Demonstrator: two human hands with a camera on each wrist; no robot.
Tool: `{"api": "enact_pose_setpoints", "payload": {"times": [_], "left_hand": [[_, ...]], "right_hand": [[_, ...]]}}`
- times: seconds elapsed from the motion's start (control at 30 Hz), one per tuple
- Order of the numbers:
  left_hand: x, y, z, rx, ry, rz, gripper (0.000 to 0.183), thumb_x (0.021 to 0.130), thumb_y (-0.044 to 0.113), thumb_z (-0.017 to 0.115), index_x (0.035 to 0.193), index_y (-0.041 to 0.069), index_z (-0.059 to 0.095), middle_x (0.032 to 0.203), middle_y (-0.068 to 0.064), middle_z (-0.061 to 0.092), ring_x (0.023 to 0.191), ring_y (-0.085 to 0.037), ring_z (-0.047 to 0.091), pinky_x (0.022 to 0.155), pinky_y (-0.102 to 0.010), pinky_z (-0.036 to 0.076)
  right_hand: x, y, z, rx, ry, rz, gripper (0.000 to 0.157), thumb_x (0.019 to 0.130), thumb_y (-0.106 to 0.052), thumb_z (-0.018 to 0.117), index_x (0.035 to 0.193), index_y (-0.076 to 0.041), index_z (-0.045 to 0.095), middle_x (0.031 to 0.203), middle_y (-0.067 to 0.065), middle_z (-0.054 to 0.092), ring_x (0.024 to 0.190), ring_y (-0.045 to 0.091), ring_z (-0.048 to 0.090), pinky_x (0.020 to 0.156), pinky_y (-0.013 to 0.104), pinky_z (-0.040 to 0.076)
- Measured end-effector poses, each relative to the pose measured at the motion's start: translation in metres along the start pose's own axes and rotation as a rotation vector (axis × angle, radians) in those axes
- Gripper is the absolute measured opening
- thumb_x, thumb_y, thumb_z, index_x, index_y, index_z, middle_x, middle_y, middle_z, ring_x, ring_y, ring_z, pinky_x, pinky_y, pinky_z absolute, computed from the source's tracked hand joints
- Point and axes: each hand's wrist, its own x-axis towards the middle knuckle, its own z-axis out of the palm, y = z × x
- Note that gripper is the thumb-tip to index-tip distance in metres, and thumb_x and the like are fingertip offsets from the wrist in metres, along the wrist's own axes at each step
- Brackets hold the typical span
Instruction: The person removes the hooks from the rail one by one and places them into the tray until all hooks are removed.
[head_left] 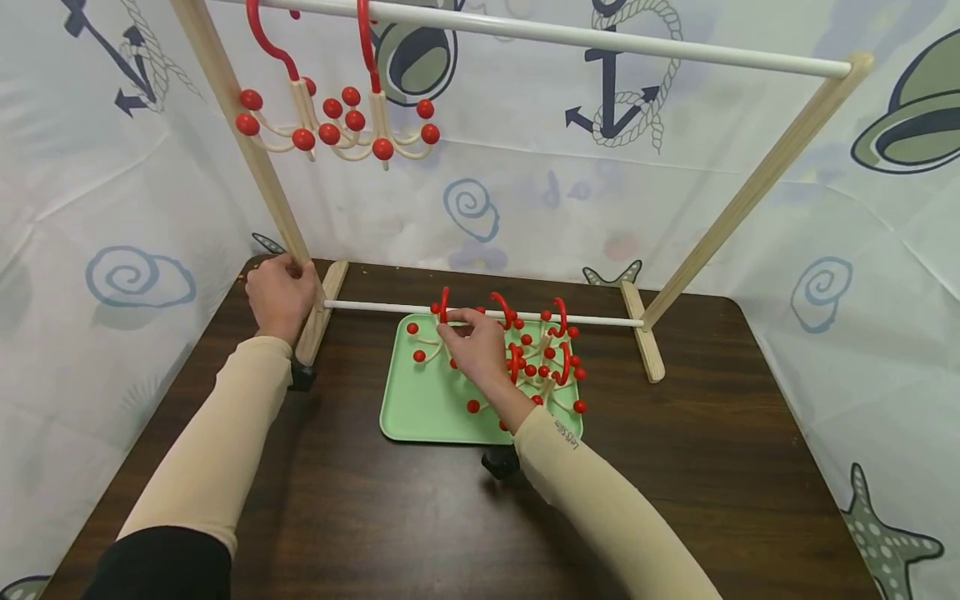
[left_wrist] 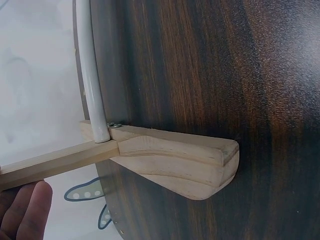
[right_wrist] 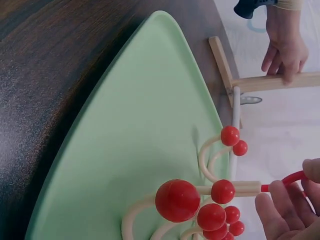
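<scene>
Likely to snag: right hand [head_left: 474,350] pinching a red hook [head_left: 444,305] of one hanger [head_left: 438,337] on the green tray [head_left: 420,408], pile [head_left: 543,358] tangled at 3 o'clock; left hand [head_left: 279,293] clasping the rack post [head_left: 247,158].

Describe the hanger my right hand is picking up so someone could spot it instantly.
Find the green tray under the wooden rack. At its left end, the right hand pinches one hanger by its red hook; the other tray hangers lie piled, untouched, further right.
</scene>
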Motion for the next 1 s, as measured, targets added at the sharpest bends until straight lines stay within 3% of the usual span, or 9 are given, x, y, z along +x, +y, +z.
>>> {"api": "enact_pose_setpoints", "payload": {"times": [0.17,0.3,0.5,0.6,0.73,1.0], "left_hand": [[0.000,0.001,-0.001,-0.001,0.000,-0.001,0.033,0.095,0.024,0.055,0.097,-0.004,0.073,0.089,-0.023,0.071,0.082,-0.039,0.068,0.075,-0.053,0.049],[0.000,0.001,-0.002,0.003,0.006,0.005,0.034,0.095,0.024,0.055,0.096,-0.004,0.073,0.089,-0.023,0.071,0.082,-0.039,0.068,0.075,-0.053,0.049],[0.000,0.000,-0.002,0.004,0.010,0.010,0.033,0.094,0.024,0.056,0.096,-0.005,0.073,0.089,-0.023,0.071,0.084,-0.040,0.068,0.077,-0.055,0.048],[0.001,-0.001,0.000,0.002,0.014,0.016,0.032,0.094,0.024,0.056,0.096,-0.004,0.073,0.089,-0.022,0.072,0.084,-0.040,0.068,0.077,-0.054,0.048],[0.002,-0.002,0.001,0.002,0.020,0.022,0.032,0.094,0.023,0.056,0.094,-0.004,0.073,0.086,-0.022,0.071,0.081,-0.039,0.068,0.074,-0.054,0.049],[0.000,-0.003,0.001,0.006,0.029,0.030,0.032,0.094,0.023,0.056,0.092,-0.004,0.073,0.085,-0.022,0.071,0.080,-0.040,0.067,0.072,-0.054,0.048]], "right_hand": [[-0.003,-0.002,0.000,-0.027,-0.020,-0.019,0.024,0.090,-0.020,0.070,0.113,-0.012,0.072,0.100,0.002,0.072,0.082,0.016,0.069,0.057,0.029,0.051],[-0.008,-0.005,0.000,-0.052,-0.040,-0.063,0.032,0.091,-0.019,0.067,0.123,-0.012,0.067,0.115,0.000,0.068,0.096,0.016,0.067,0.065,0.030,0.053],[-0.014,-0.015,-0.005,-0.074,-0.060,-0.096,0.057,0.090,-0.019,0.066,0.144,-0.012,0.048,0.140,0.004,0.052,0.116,0.023,0.060,0.082,0.038,0.052],[-0.016,-0.025,-0.010,-0.082,-0.043,-0.134,0.065,0.090,-0.020,0.067,0.148,-0.013,0.039,0.144,0.004,0.044,0.122,0.023,0.054,0.089,0.037,0.049],[-0.021,-0.045,-0.019,-0.049,-0.008,-0.236,0.065,0.090,-0.019,0.067,0.148,-0.015,0.038,0.144,0.002,0.042,0.123,0.021,0.052,0.092,0.036,0.048],[-0.016,-0.092,-0.041,0.047,0.099,-0.555,0.042,0.090,-0.013,0.066,0.131,-0.010,0.057,0.123,0.004,0.056,0.109,0.013,0.057,0.087,0.036,0.050]]}}
